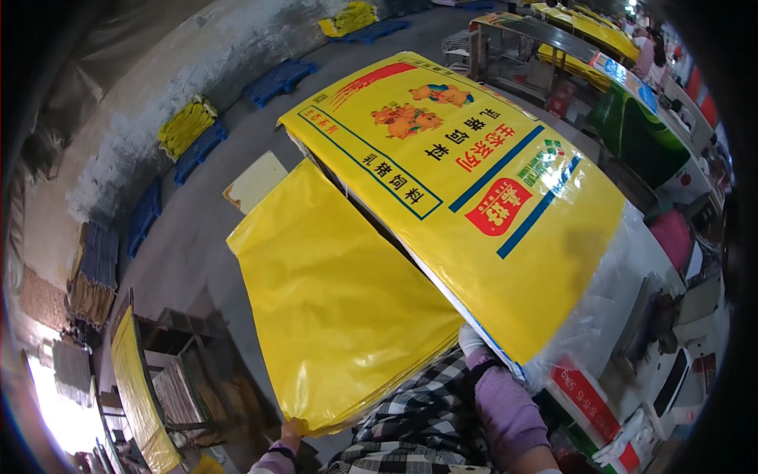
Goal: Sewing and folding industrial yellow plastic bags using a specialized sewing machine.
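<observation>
A pile of plain yellow woven sacks point(339, 300) lies in front of me, its near edge against my checked apron. My left hand point(290, 434) is closed on the near left corner of this pile. Right of it lies a stack of printed yellow feed sacks point(442, 182), with pictures of pigs, blue stripes and a red emblem. My right hand point(472, 341), in a white glove with a purple sleeve, is at the gap between the plain pile's near right corner and the printed stack's edge. Its fingers are mostly hidden.
Clear plastic film point(604, 296) hangs over the printed stack's right end. Blue pallets point(280, 81), some bearing yellow sacks point(187, 130), line the wall. A rack with yellow sheeting point(134, 391) stands at left. Boxes and a red-and-white sack point(584, 399) crowd the right.
</observation>
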Demonstrator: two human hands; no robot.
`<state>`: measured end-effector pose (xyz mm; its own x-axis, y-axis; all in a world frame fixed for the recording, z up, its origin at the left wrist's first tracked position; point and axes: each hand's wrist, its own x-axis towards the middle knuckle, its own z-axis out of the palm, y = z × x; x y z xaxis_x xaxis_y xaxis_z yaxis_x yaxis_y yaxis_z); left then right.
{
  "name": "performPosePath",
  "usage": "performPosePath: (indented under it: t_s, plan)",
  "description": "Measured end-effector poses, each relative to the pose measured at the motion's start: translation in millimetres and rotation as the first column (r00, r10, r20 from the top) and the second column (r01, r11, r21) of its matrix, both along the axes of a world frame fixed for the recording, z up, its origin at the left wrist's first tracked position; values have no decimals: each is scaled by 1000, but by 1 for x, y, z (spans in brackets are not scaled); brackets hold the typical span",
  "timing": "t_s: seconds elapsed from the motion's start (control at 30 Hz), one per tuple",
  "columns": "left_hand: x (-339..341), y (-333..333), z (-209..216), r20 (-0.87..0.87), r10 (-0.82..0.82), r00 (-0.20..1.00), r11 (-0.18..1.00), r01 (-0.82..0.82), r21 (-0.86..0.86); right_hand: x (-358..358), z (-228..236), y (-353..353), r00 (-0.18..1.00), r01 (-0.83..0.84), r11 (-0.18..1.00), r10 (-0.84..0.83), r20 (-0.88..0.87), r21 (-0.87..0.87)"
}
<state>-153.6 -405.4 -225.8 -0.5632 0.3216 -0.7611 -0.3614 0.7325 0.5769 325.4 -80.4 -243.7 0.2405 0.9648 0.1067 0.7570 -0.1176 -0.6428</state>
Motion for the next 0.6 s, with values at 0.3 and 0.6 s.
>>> performPosePath:
  t_s: [0.3, 0.6]
  plan:
    - [-36, -26, -11, -398, -25, 917, 881, 209, 425, -34, 72, 17, 900, -135, 969, 207, -383, 206]
    - [-18, -12, -5, -110, 14, 994, 978, 9, 207, -171, 217, -24, 443, -896, 421, 864, 237, 143]
